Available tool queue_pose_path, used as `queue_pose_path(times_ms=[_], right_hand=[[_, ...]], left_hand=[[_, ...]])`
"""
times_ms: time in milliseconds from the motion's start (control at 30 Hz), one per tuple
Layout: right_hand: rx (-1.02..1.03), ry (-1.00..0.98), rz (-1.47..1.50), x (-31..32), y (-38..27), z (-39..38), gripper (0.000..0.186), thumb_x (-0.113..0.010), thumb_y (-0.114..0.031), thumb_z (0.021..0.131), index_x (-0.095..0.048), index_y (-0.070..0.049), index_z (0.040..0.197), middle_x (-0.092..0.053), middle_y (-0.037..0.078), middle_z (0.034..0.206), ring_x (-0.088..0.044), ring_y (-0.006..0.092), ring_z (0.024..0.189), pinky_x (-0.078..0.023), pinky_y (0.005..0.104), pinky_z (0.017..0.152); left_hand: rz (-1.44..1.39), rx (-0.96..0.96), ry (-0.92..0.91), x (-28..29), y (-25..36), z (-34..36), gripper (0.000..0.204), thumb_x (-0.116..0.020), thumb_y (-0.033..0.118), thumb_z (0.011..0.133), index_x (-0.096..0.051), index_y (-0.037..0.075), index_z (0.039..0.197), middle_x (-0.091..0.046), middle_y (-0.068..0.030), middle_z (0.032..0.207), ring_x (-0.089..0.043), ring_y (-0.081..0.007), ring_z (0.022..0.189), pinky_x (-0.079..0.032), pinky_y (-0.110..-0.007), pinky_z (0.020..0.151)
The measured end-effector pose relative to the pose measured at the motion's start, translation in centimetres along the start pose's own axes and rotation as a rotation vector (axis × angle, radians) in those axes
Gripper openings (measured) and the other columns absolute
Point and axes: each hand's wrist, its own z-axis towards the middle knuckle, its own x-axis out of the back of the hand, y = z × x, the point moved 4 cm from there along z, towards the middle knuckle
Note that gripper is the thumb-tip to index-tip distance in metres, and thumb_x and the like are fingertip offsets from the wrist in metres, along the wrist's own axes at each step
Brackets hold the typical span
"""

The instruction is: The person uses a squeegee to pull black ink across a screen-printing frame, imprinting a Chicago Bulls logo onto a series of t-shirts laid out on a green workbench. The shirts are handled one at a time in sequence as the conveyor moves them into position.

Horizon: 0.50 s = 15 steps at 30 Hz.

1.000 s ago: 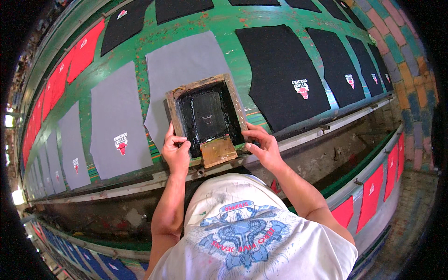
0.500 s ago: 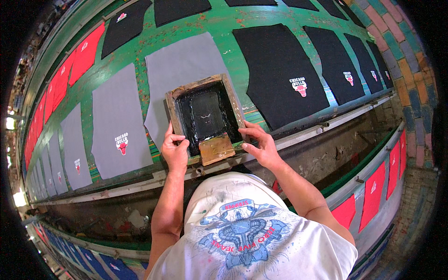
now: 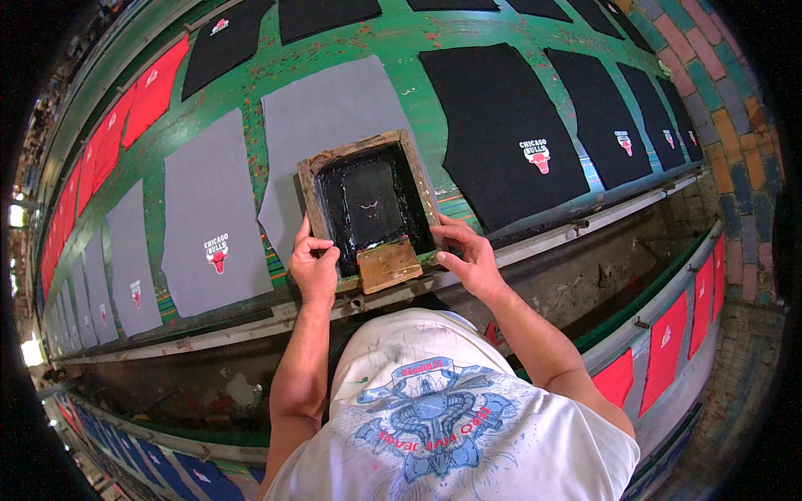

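A wooden screen printing frame (image 3: 311, 185) with black ink smeared round its mesh rests over the lower part of a grey fabric panel (image 3: 330, 104). My left hand (image 3: 314, 269) grips its near left corner, fingers curled and thumb pressed in. On the near right corner, my right hand (image 3: 464, 255) holds the frame between thumb and fingers. A squeegee with a tan, stained wooden board (image 3: 389, 267) leans inside against the near rim, between my hands; its lower edge is hidden. A small pale horn-shaped motif shows through the mesh.
Printed grey panels (image 3: 213, 213) lie to the left and printed black panels (image 3: 505, 138) to the right on the green table (image 3: 409, 79). A metal rail (image 3: 576, 225) edges the table. Red panels (image 3: 668, 346) lie on another table behind at right; a brick floor (image 3: 735, 125) is beyond.
The view has shifted very slightly. Both hands keep their hold on the frame, which stays in place over the grey panel.
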Motion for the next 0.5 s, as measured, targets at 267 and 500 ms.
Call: queue_pose_path(times_ms=[267,500], right_hand=[[0.093,0.145,-0.173,-0.2,-2.0,-0.1,0.044,-0.080,-0.007,0.094,-0.076,-0.001,0.137,-0.067,0.021,0.155,-0.064,0.0336,0.142,-0.051,0.0445,0.120],[0.553,-0.130,-0.604,-4.2,-7.3,-1.1,0.044,-0.089,-0.012,0.086,-0.078,-0.007,0.128,-0.071,0.017,0.143,-0.066,0.0392,0.133,-0.054,0.0523,0.112]], left_hand=[[-0.057,-0.016,-0.008,0.0,0.0,0.0,0.018,-0.072,-0.013,0.081,-0.067,0.003,0.083,-0.048,-0.0280,0.175,-0.063,-0.0256,0.144,-0.050,-0.034,0.108],[-0.066,-0.024,-0.022,0.0,0.1,-0.1,0.019,-0.071,-0.015,0.082,-0.067,0.004,0.084,-0.047,-0.0276,0.176,-0.064,-0.0227,0.141,-0.052,-0.032,0.103]])
